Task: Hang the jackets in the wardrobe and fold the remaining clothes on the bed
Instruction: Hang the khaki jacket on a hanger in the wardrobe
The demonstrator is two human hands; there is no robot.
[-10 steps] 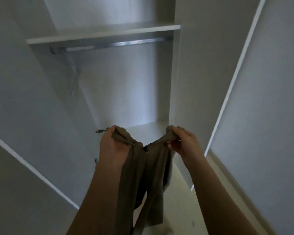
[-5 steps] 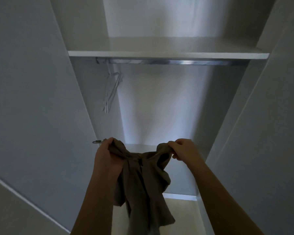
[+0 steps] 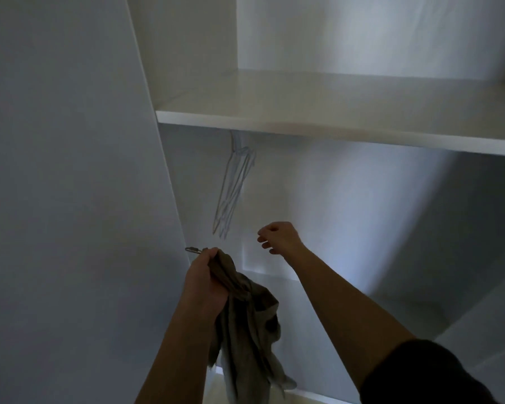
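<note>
A pale wardrobe side panel (image 3: 70, 199) fills the left. Beside it, the left hand (image 3: 204, 282) grips a bunched olive-brown jacket (image 3: 245, 333), which hangs down in front of the open wardrobe; a small metal hook (image 3: 193, 249) pokes out past the knuckles. Thin wire hangers (image 3: 231, 193) dangle under a white shelf (image 3: 333, 128). Further right, the raised right hand (image 3: 280, 237) holds nothing, fingers loosely curled, near the hangers. A dark sleeve (image 3: 420, 374) shows at lower right.

A home bedroom closet: white wardrobe (image 3: 70, 170) with shelf (image 3: 333, 129) and wire hangers (image 3: 231, 193) hanging beneath.
</note>
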